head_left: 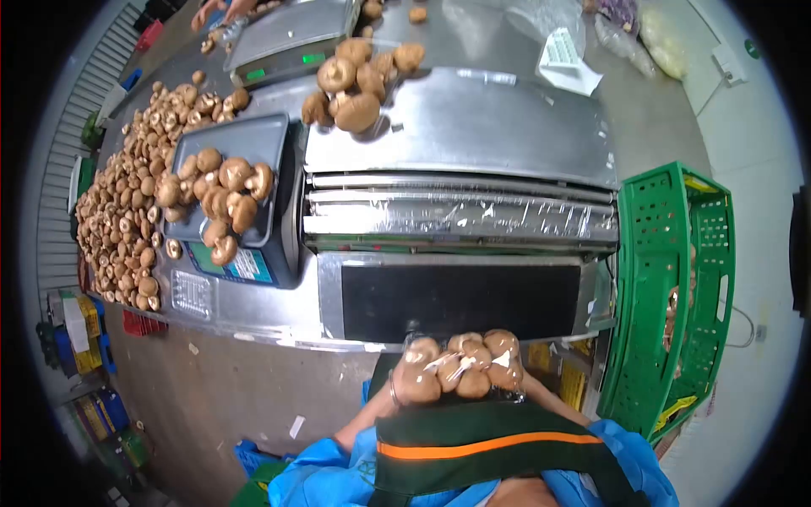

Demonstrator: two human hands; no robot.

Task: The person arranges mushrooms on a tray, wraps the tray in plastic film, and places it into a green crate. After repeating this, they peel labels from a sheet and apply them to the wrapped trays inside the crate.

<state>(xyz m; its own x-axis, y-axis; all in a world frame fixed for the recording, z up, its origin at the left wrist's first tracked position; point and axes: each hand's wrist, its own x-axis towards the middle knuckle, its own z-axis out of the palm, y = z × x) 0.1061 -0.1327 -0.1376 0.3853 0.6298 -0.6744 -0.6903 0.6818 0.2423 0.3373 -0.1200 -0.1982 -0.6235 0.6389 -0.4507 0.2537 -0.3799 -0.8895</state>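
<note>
A film-wrapped pack of brown mushrooms (473, 363) is held close to my apron, its clear film shining with reflections. My left hand (399, 382) grips the pack's left end, and my right hand (525, 382) has hold of its right end. Most of my fingers are hidden by the mushrooms. Just beyond the pack lies the black plate (460, 302) of a wrapping machine. Behind that plate, clear film (473, 218) stretches along the machine's rollers. Loose mushrooms (355, 84) sit in a group on the machine's metal top (507, 127).
To the left, a scale (291, 203) bears a mushroom-filled tray, beside a big heap of mushrooms (127, 211). An empty clear tray (193, 293) lies near the table edge. Green crates (650, 313) stand at the right. Another person's hand (211, 12) shows beyond a second scale (287, 38).
</note>
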